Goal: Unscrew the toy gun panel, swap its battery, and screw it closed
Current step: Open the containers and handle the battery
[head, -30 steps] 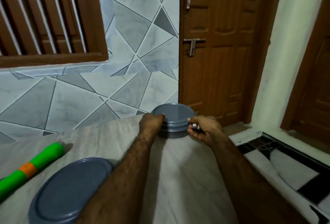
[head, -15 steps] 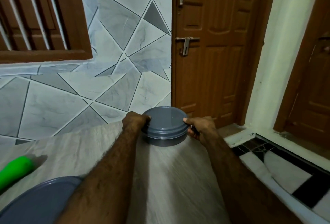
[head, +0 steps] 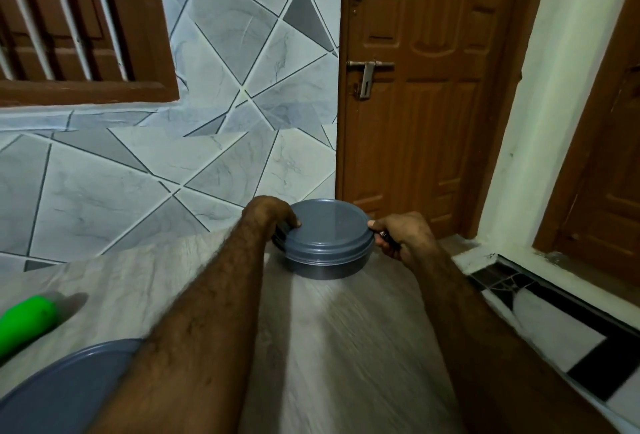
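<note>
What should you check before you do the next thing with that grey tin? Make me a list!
1. Left hand grips the grey tin: ok.
2. Right hand thumb on the lid rim: ok.
3. Batteries pinched in the right hand: ok.
4. The grey tin sits flat on the table: ok.
5. The lid tight or loose: cannot tell.
6. Toy gun close by, on the left: ok.

Domestic interior. Indicators: brown panelled wooden door (head: 426,122) with metal sliding latch (head: 367,77), grey geometric marble-pattern wall tiles (head: 242,70), brown louvred wooden window (head: 69,18)
</note>
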`<state>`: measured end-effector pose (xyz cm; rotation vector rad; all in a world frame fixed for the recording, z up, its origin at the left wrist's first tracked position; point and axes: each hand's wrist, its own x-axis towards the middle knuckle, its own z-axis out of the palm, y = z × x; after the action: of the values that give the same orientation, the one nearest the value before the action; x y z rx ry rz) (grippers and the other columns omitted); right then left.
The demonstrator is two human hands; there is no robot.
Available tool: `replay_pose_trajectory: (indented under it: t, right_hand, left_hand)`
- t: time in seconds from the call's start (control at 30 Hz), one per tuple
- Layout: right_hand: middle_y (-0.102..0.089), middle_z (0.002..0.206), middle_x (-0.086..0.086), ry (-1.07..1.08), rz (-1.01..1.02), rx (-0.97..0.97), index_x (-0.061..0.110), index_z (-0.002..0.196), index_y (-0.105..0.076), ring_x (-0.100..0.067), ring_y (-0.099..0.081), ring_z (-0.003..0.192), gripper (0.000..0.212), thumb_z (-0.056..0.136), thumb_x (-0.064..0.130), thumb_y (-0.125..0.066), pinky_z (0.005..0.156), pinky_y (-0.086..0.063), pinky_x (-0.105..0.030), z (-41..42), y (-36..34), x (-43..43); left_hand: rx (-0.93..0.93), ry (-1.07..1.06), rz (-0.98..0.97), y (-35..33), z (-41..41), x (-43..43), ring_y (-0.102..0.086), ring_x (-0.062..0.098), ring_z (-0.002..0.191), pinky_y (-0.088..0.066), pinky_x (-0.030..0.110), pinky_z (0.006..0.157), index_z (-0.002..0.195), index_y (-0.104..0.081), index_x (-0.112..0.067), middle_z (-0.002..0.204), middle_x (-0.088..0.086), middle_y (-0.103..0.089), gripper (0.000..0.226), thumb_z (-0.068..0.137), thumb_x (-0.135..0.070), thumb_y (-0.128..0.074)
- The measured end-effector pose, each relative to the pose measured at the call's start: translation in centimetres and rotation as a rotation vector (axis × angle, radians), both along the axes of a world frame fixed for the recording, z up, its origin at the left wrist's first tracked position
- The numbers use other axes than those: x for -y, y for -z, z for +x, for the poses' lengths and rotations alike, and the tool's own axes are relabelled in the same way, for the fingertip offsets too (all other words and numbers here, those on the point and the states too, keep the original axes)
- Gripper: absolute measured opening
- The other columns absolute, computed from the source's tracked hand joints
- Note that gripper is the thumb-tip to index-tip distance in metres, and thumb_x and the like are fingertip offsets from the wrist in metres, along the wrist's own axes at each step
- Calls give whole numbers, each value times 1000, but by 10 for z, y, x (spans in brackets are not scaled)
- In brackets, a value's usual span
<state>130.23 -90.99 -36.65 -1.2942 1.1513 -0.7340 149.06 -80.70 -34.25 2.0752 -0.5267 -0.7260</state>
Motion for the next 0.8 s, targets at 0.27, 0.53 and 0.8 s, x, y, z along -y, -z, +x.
replay_pose_trajectory:
  t: [0.27,0.53,0.8]
  right_hand:
    - [-57,62,-5,28,-1,10,4,86,-68,-10,-47,48,10,91,7,-59,40,-37,-19,5,1,8]
    - [-50,52,-1,-66,6,-57,9,68,-61,-8,-37,43,21,86,15,-71,32,-26,-16,-12,3,3]
    - [-47,51,-3,-122,-21,-67,7,61,-56,-10,-34,41,33,73,19,-84,33,-25,-17,-23,1,-5]
  left_hand:
    - [-3,94,107,-6,-2,-14,-48,28,94,-45,33,82,123,-57,11,102,16,-52,48,81,-7,-73]
    - [-119,145,128,-13,-9,-37,-54,21,82,-48,29,87,97,-61,4,91,12,-58,19,81,1,-71]
    - [-4,176,190,-20,-34,-42,-55,32,119,-48,39,102,137,-45,4,128,20,-55,63,85,-16,-75]
